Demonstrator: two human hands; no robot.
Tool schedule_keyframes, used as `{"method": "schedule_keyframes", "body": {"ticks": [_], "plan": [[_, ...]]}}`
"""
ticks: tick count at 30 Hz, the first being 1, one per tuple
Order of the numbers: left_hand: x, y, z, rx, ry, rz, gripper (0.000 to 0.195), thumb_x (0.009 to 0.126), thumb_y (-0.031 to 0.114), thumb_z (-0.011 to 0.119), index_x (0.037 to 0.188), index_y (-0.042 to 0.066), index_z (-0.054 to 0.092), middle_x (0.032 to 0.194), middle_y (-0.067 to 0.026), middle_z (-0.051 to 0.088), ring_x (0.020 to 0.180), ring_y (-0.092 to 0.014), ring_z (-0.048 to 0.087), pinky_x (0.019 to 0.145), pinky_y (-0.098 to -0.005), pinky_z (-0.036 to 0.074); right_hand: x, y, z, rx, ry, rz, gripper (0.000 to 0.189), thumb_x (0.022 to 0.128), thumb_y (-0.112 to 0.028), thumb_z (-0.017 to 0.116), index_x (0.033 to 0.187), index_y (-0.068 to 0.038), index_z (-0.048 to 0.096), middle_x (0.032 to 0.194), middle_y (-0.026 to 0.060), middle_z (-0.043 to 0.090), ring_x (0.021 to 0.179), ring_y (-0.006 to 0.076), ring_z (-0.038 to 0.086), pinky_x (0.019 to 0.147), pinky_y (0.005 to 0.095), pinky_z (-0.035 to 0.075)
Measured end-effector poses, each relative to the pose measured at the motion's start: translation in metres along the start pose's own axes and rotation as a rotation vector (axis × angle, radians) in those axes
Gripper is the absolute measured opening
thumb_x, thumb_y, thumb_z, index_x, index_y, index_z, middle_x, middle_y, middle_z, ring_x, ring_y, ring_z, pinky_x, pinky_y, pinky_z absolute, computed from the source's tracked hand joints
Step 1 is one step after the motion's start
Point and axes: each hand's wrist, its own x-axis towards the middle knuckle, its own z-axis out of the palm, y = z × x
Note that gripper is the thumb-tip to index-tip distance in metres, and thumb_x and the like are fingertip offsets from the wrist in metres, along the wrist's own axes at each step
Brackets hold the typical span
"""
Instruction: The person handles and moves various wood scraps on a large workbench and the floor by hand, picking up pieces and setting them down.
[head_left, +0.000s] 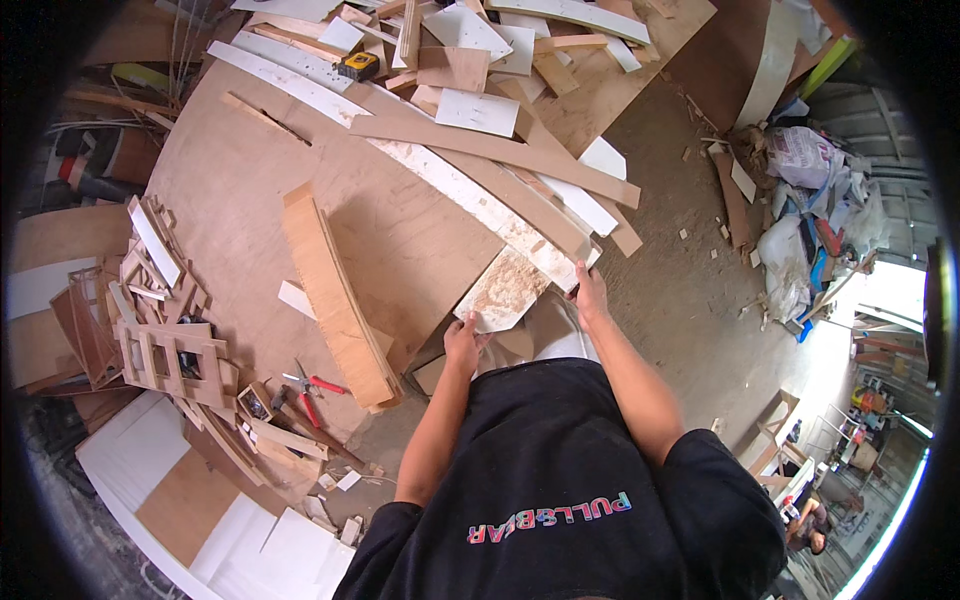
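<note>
My left hand (463, 346) grips the near corner of a short white board (504, 291) with angled corners and sawdust on its face. This piece juts past the edge of the plywood worktop (420, 247). With my right hand (591, 296) I hold the near end of a long white strip (465, 191), also dusted with sawdust, which runs diagonally to the far left. The strip appears to meet or overlap the short board; the exact contact is unclear. Brown boards (517, 154) lie alongside and across the strip. A bundle of long plywood strips (334, 300) rests left of my left hand.
Wood offcuts (457, 67) and a yellow-black tape measure (358, 66) lie at the back. Red-handled pliers (309, 390), a hammer (315, 427) and wooden frames (176, 360) are at left. Plastic sacks (795, 195) sit on the right; another person (810, 525) is farther off.
</note>
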Motion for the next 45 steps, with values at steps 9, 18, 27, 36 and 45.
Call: {"method": "schedule_keyframes", "body": {"ticks": [9, 18, 27, 36, 45], "plan": [[-0.011, 0.002, 0.004, 0.071, 0.086, 0.072, 0.035, 0.100, 0.027, 0.067, 0.117, -0.001, 0.054, 0.106, -0.0107, 0.063, 0.093, -0.021, 0.065, 0.082, -0.0404, 0.061, -0.015, -0.011, 0.004, 0.101, -0.059, 0.054, 0.049, 0.100, -0.050, 0.060, 0.125, -0.008, 0.053, 0.108, 0.0037, 0.062, 0.089, 0.0146, 0.062, 0.069, 0.0314, 0.056], [0.006, -0.002, 0.006, 0.131, 0.203, 0.047, 0.069, 0.094, 0.024, 0.074, 0.135, -0.017, 0.035, 0.124, -0.0249, 0.055, 0.102, -0.031, 0.066, 0.083, -0.0446, 0.065, 0.001, 0.004, -0.003, 0.099, -0.079, 0.031, 0.047, 0.101, -0.046, 0.061, 0.127, -0.009, 0.051, 0.112, 0.0052, 0.062, 0.097, 0.0166, 0.062, 0.073, 0.0345, 0.056], [0.011, 0.006, 0.004, 0.064, 0.073, -0.008, 0.063, 0.096, 0.018, 0.072, 0.135, -0.018, 0.038, 0.123, -0.0236, 0.055, 0.102, -0.034, 0.068, 0.080, -0.0457, 0.066, 0.006, 0.006, -0.009, 0.062, -0.105, 0.053, 0.047, 0.100, -0.049, 0.060, 0.127, -0.010, 0.050, 0.108, 0.0061, 0.063, 0.092, 0.0174, 0.062, 0.070, 0.0362, 0.056], [0.006, 0.006, -0.001, 0.121, 0.091, 0.044, 0.051, 0.098, 0.022, 0.068, 0.123, -0.017, 0.047, 0.118, -0.0219, 0.061, 0.101, -0.032, 0.069, 0.081, -0.0433, 0.067, 0.000, 0.000, -0.008, 0.010, -0.140, 0.143, 0.045, 0.100, -0.049, 0.061, 0.120, -0.010, 0.051, 0.102, 0.0059, 0.062, 0.082, 0.0184, 0.061, 0.065, 0.0350, 0.054], [0.007, 0.004, 0.008, 0.200, 0.192, 0.064, 0.069, 0.093, 0.025, 0.076, 0.133, -0.019, 0.043, 0.122, -0.0262, 0.061, 0.098, -0.033, 0.071, 0.077, -0.0419, 0.065, 0.010, 0.006, -0.014, -0.060, -0.117, 0.075, 0.048, 0.099, -0.048, 0.063, 0.116, -0.006, 0.051, 0.096, 0.0069, 0.062, 0.076, 0.0175, 0.063, 0.057, 0.0321, 0.056]]}}
